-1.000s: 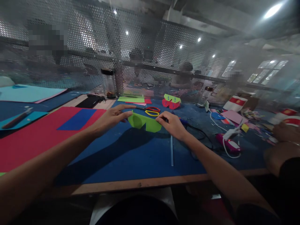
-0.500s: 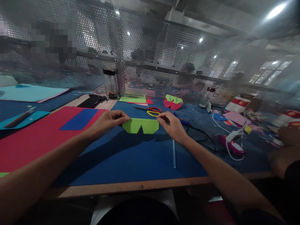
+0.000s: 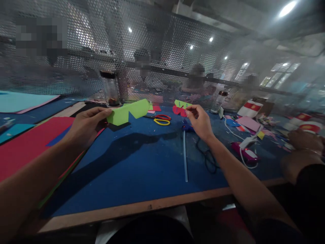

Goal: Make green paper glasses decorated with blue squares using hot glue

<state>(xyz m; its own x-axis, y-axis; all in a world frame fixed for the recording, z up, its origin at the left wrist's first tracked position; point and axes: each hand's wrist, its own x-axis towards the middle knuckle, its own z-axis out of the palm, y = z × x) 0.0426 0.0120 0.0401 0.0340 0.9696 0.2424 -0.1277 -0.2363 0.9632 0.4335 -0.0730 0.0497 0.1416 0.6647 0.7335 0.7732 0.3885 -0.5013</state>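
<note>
My left hand (image 3: 85,123) pinches one end of a green paper cut-out (image 3: 129,111) with a notch in its lower edge and holds it up above the blue table mat (image 3: 142,169). My right hand (image 3: 200,120) is off the paper and hovers with curled fingers, holding nothing I can see, above a blue glue gun (image 3: 188,127), close to a red and green paper piece (image 3: 180,107). Red and yellow scissors (image 3: 160,119) lie between my two hands. A clear glue stick (image 3: 185,156) lies on the mat below my right hand.
Red and blue paper sheets (image 3: 27,142) cover the table's left side. A jar (image 3: 109,88) stands by the perforated metal screen (image 3: 157,57). A pink device (image 3: 245,153) with a white cable, paper scraps and another person's arm (image 3: 298,156) fill the right side.
My right hand let go of the green cut-out and moved right, towards the glue gun. My left hand lifted the cut-out up and to the left.
</note>
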